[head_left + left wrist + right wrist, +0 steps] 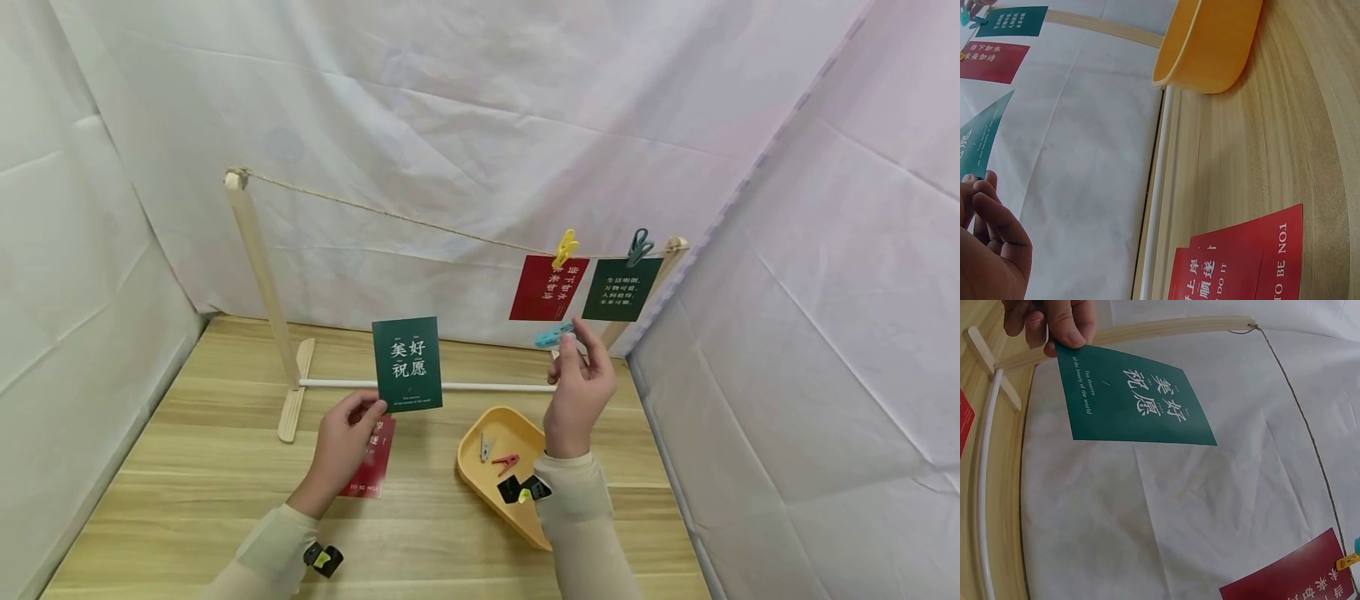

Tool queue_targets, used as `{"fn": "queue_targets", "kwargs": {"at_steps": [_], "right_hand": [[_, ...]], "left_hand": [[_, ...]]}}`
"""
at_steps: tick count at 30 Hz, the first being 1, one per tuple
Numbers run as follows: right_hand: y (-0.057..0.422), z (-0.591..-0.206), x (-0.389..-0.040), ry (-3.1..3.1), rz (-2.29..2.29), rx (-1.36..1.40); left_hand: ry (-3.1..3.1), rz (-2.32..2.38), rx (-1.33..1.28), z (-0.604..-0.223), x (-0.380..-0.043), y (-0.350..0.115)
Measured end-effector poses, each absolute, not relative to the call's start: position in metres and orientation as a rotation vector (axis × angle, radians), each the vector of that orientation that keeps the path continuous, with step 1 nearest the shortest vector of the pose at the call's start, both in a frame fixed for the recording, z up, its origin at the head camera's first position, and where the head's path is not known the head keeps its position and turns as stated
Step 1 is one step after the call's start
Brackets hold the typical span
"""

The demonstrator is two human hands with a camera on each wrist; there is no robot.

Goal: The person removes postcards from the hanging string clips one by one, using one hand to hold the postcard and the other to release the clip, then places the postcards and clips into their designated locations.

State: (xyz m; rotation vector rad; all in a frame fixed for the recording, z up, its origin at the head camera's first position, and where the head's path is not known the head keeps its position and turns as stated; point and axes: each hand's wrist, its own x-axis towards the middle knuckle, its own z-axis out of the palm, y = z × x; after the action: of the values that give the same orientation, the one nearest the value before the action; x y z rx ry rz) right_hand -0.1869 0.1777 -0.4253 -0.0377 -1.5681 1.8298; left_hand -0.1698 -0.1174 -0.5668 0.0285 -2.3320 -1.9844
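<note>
My left hand (347, 442) pinches a green card (408, 364) with white characters by its lower left corner, holding it upright below the string (390, 214). A light blue clothespin (553, 335) is between the thumb and fingers of my right hand (581, 392), just under the hanging cards. On the string's right part, a yellow clothespin (566, 247) grips a red card (549, 288). Beside it, a dark green clothespin (640, 247) holds another green card (622, 290). Red cards (1241, 262) lie overlapping on the table beneath my left hand.
A yellow tray (468, 442) on the table holds a grey clothespin (486, 448) and a red clothespin (507, 463). The string runs between two wooden posts (258, 275), joined low down by a white rod (480, 387). White cloth (450, 108) hangs behind.
</note>
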Motion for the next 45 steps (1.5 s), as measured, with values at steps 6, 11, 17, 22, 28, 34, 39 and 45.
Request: {"fn": "queue_targets", "kwargs": {"at_steps": [6,11,17,22,28,34,39,45], "right_hand": [[0.184,-0.429,-0.186,-1.509,1.832,-0.044],[0.185,-0.429,-0.185,-1.452,1.841,-0.049],[0.182,-0.431,-0.184,-1.399,1.877,-0.064],[0.184,-0.433,-0.184,-1.398,1.873,-0.081],[0.186,-0.436,-0.183,-1.385,1.867,-0.096],[0.185,-0.439,-0.181,-1.406,1.866,-0.122],[0.185,-0.438,-0.181,-1.407,1.874,-0.135],[0.185,-0.440,-0.183,-1.401,1.887,-0.134]], "left_hand": [[-2.331,-1.977,0.036,-0.565,-0.169,-0.117],[-2.319,-1.990,0.053,-0.565,-0.170,-0.118],[-2.294,-1.999,0.065,-0.570,-0.169,-0.120],[-2.292,-1.990,0.074,-0.569,-0.169,-0.121],[-2.318,-1.976,0.095,-0.565,-0.168,-0.121],[-2.332,-1.953,0.112,-0.566,-0.167,-0.125],[-2.307,-1.972,0.099,-0.567,-0.169,-0.128],[-2.308,-1.980,0.101,-0.567,-0.170,-0.128]]}}
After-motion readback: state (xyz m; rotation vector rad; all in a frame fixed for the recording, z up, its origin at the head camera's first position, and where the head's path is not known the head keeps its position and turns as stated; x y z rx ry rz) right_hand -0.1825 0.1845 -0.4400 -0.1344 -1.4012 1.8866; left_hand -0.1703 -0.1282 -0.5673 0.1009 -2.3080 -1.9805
